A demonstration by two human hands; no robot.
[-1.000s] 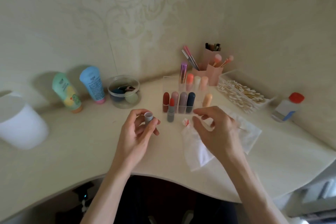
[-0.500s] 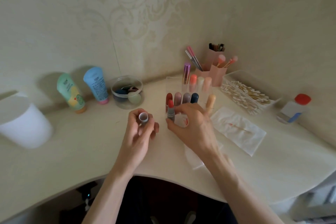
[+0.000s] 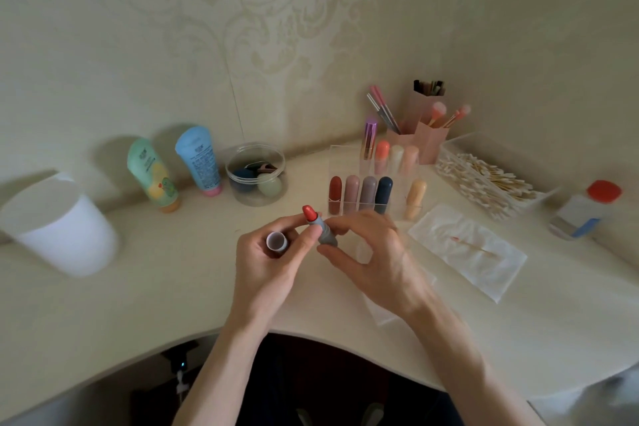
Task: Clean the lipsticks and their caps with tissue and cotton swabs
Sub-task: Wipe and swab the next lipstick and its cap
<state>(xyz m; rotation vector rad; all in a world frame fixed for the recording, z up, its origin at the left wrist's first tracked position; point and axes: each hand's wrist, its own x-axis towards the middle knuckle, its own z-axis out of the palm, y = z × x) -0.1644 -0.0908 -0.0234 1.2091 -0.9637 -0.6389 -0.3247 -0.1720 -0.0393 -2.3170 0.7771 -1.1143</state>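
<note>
My left hand (image 3: 266, 270) holds a grey lipstick cap (image 3: 276, 241), its open end turned up toward me. My right hand (image 3: 373, 259) pinches the grey base of an open lipstick (image 3: 320, 225) with a red-orange tip, lifted above the desk just right of the cap. The left thumb touches the lipstick's side. A tissue (image 3: 470, 249) lies flat to the right with a used cotton swab (image 3: 477, 247) and a red smear on it. Another tissue (image 3: 383, 311) is mostly hidden under my right hand.
A clear organizer (image 3: 366, 194) behind my hands holds several capped lipsticks. A tray of cotton swabs (image 3: 484, 180) and a red-capped bottle (image 3: 587, 211) sit at right. Pink brush holders (image 3: 425, 138) stand in the corner. Two tubes (image 3: 173, 173), a clear jar (image 3: 256, 173) and a white container (image 3: 58, 225) are at left.
My right hand left the tissue, reached to the open lipstick standing by the organizer, and has lifted it next to the cap in my left hand.
</note>
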